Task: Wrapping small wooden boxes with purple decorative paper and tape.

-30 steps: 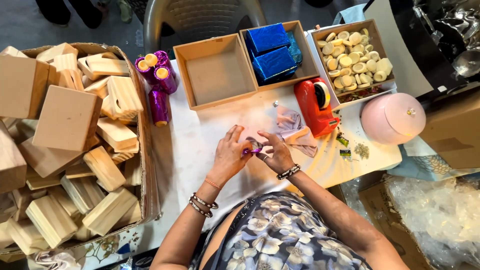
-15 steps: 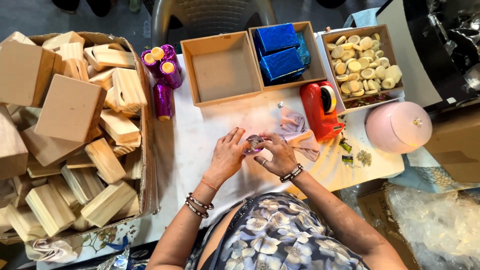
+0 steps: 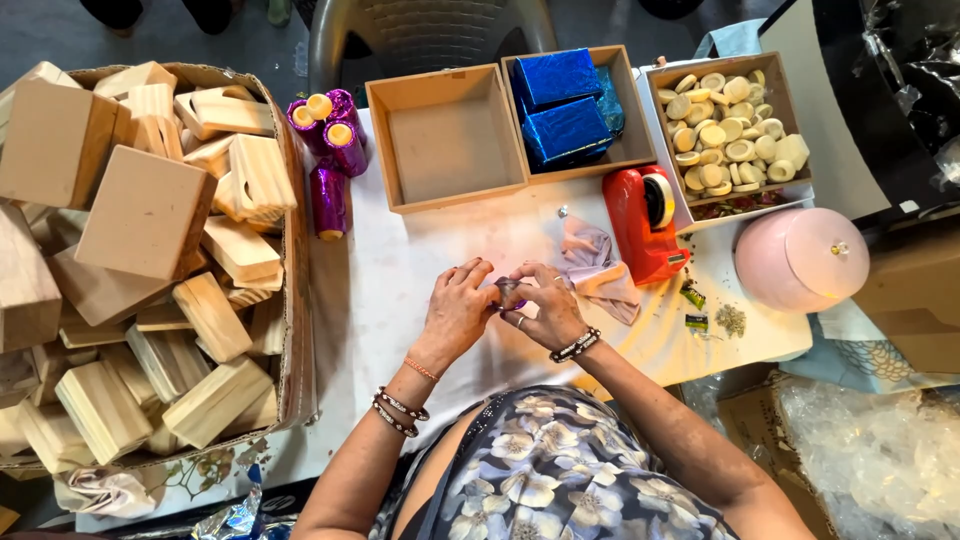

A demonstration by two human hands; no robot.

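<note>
Head view: white-covered work table (image 3: 400, 300), cardboard carton of pale wooden blocks (image 3: 130, 270) at left, 3 shallow wooden trays (image 3: 445, 135) at the far edge. Left hand (image 3: 455, 315) and right hand (image 3: 545, 312) met mid-table, fingertips pinched on a small purple foil-wrapped piece (image 3: 510, 291). Looked light, crinkly, easily dented; best held by its edges. Shiny, mostly hidden by fingers.

Small purple-wrapped item (image 3: 508, 292), prob. foil, pinched between fingertips above white table.
</note>
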